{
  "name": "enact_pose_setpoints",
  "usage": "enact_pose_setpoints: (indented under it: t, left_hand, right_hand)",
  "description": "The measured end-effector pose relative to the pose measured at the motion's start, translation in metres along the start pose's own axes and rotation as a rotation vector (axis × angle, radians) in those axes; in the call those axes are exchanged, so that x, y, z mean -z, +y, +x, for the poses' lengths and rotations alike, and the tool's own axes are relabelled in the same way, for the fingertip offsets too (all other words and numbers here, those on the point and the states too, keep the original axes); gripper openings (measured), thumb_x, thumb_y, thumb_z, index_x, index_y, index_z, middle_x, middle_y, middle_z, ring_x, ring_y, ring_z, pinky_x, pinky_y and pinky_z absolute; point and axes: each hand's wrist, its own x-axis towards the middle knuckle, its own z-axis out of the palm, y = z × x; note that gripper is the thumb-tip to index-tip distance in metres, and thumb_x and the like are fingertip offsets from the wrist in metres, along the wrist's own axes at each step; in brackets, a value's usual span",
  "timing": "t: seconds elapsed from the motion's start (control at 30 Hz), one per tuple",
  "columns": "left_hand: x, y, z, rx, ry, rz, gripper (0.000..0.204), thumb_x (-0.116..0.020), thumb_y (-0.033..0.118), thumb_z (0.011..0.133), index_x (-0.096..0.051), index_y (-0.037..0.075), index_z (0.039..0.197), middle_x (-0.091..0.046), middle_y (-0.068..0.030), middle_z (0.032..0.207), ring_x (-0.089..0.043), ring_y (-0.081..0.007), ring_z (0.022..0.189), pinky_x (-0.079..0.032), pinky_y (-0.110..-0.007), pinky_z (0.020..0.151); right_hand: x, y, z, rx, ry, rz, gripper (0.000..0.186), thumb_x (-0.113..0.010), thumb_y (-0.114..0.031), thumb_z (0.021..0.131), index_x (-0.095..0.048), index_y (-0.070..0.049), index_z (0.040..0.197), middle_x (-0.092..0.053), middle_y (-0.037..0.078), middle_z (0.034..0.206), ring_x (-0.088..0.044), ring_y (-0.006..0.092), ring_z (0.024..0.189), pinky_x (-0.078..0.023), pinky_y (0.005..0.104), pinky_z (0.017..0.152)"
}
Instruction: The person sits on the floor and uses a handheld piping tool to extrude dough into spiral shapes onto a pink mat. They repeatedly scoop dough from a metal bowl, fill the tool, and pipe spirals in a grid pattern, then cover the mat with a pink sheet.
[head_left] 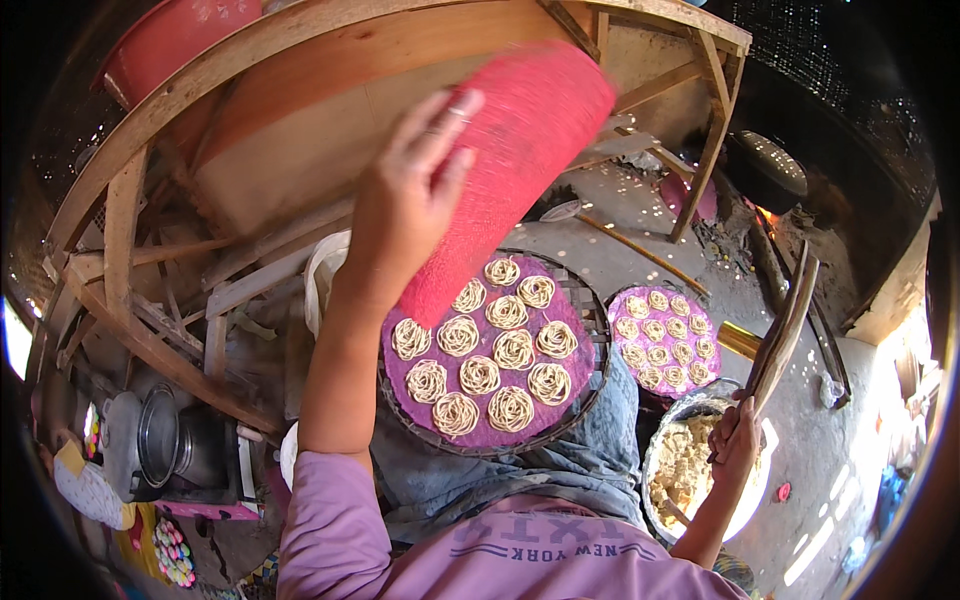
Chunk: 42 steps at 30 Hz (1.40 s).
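Note:
My left hand [410, 185] is raised and grips a red, rough-textured sheet [520, 130], curved and blurred by motion. The sheet slants down until its lower end covers part of a purple cloth [400, 378]. That cloth lies on a round woven tray [606, 330] resting on my lap, with several coiled noodle-like rosettes [480, 375] of pale dough spread over it. At the right, my right hand [735, 440] is closed around a long, dark wooden stick [785, 335] pointing up and away. Beneath that hand stands a metal basin [655, 445] of crumbly pale dough [690, 465].
A second purple cloth [665, 362] bears smaller rosettes on the floor. Beyond it, a dark pot [768, 165] sits over a fire. A wooden table [300, 35] spans the far side, carrying a red tub [165, 45]. Pots [160, 435] stand at the left.

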Motion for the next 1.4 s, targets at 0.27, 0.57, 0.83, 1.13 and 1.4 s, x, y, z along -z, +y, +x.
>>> enact_pose_setpoints:
  t: [0.27,0.57,0.83,1.13,1.4]
  left_hand:
    - [0.0,-0.055,-0.099,0.791,0.132,-0.456,0.05,-0.061,0.015,0.094,-0.047,-0.004,0.137,-0.048,-0.0157,0.142,-0.044,-0.0222,0.132,-0.032,-0.033,0.11]
    - [-0.036,-0.041,-0.26,1.132,-0.063,-0.435,0.048,-0.064,0.004,0.086,-0.052,-0.005,0.132,-0.052,-0.019,0.136,-0.049,-0.0254,0.126,-0.034,-0.035,0.108]
    - [-0.035,-0.024,-0.274,0.934,-0.294,-0.028,0.053,-0.068,0.006,0.08,-0.054,-0.002,0.13,-0.05,-0.0246,0.135,-0.047,-0.0376,0.126,-0.035,-0.041,0.108]
    - [-0.026,-0.033,-0.268,0.805,-0.336,-0.005,0.055,-0.069,0.005,0.078,-0.053,-0.002,0.13,-0.049,-0.0243,0.134,-0.047,-0.0395,0.125,-0.035,-0.043,0.108]
    - [-0.013,-0.021,-0.255,0.81,-0.412,0.109,0.053,-0.069,0.009,0.081,-0.053,0.001,0.131,-0.045,-0.0198,0.139,-0.047,-0.0366,0.126,-0.038,-0.041,0.106]
  right_hand:
    - [0.002,0.005,-0.004,-0.059,0.012,0.03,0.026,-0.051,-0.031,0.1,-0.05,-0.006,0.108,-0.033,-0.006,0.056,-0.027,0.004,0.041,-0.021,0.0223,0.036]
    - [-0.001,0.005,-0.002,-0.08,0.019,0.01,0.023,-0.051,-0.03,0.1,-0.05,-0.008,0.107,-0.033,-0.006,0.056,-0.028,0.0039,0.042,-0.022,0.0224,0.037]
    - [-0.005,0.012,-0.001,-0.061,-0.039,-0.004,0.021,-0.049,-0.028,0.1,-0.051,-0.008,0.107,-0.036,-0.004,0.057,-0.029,0.0054,0.041,-0.024,0.0234,0.037]
    - [-0.009,0.015,0.0,-0.096,0.015,-0.032,0.018,-0.048,-0.026,0.101,-0.051,-0.008,0.105,-0.037,-0.004,0.057,-0.03,0.006,0.041,-0.024,0.0234,0.037]
    - [-0.006,0.018,0.002,-0.129,0.022,-0.027,0.019,-0.05,-0.027,0.1,-0.051,-0.009,0.103,-0.035,-0.005,0.056,-0.028,0.0046,0.042,-0.021,0.0229,0.037]
